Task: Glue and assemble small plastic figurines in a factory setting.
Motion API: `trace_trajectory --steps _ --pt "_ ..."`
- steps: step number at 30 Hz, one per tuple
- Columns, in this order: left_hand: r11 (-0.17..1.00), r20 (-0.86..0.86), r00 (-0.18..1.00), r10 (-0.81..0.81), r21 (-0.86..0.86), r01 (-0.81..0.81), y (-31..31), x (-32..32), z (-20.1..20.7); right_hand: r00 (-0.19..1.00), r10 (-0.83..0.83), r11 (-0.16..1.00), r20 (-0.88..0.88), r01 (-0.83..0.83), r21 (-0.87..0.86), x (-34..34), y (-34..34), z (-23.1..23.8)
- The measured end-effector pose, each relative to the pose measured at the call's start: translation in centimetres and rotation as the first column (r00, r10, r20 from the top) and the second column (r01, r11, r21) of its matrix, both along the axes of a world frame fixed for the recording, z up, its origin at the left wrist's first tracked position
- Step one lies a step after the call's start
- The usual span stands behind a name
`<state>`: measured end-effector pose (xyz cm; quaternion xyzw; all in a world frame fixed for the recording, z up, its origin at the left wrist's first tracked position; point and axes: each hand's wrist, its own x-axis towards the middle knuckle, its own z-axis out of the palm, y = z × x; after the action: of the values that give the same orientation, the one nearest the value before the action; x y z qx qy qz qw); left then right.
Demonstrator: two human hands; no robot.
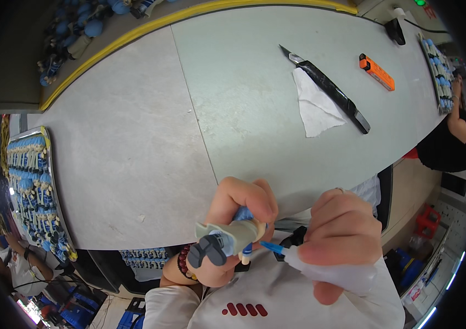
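My left hand, with a beaded bracelet at the wrist, grips a small figurine tilted on its side. The figurine has blue hair, a pale grey coat and dark shoes, whose soles face the camera. A translucent squeeze bottle is wrapped in the fingers of my right hand. Its thin blue nozzle tip points left and ends close beside the figurine's upper body; whether the two touch I cannot tell. Both hands are held above my lap at the table's near edge.
On the grey table lie a black utility knife with its blade out, a crumpled white paper and an orange box-shaped object. Trays of figurines stand at left and far right. Other people sit at both sides.
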<state>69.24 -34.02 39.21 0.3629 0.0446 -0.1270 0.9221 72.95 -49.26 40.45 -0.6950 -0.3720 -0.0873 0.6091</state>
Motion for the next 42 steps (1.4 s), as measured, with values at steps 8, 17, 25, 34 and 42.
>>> trace_trajectory --steps 8,17,25,34,42 --pt "0.998 -0.052 0.998 0.037 -0.054 -0.04 -0.1 0.0 0.1 0.98 0.021 0.999 0.197 -0.013 -0.043 -0.4 0.5 -0.5" --pt "0.99 0.018 0.997 0.077 0.117 -0.079 -0.4 -0.4 -0.5 0.97 -0.029 0.986 0.242 0.068 -0.151 -0.5 -0.3 1.2" --pt "1.0 0.169 0.986 -0.006 -0.016 0.009 0.2 -1.1 -1.2 0.964 -0.259 0.86 0.053 0.205 0.467 -1.0 -0.5 0.8" --pt "0.993 0.219 0.976 -0.002 -0.117 0.028 0.9 -1.9 -2.2 0.639 -0.75 0.57 -0.17 0.755 0.322 2.8 -4.6 -1.9" --pt "0.958 0.43 0.903 0.028 0.247 -0.148 0.8 -1.4 -2.6 0.667 -0.704 0.679 -0.243 0.733 0.043 5.0 -7.1 -2.8"
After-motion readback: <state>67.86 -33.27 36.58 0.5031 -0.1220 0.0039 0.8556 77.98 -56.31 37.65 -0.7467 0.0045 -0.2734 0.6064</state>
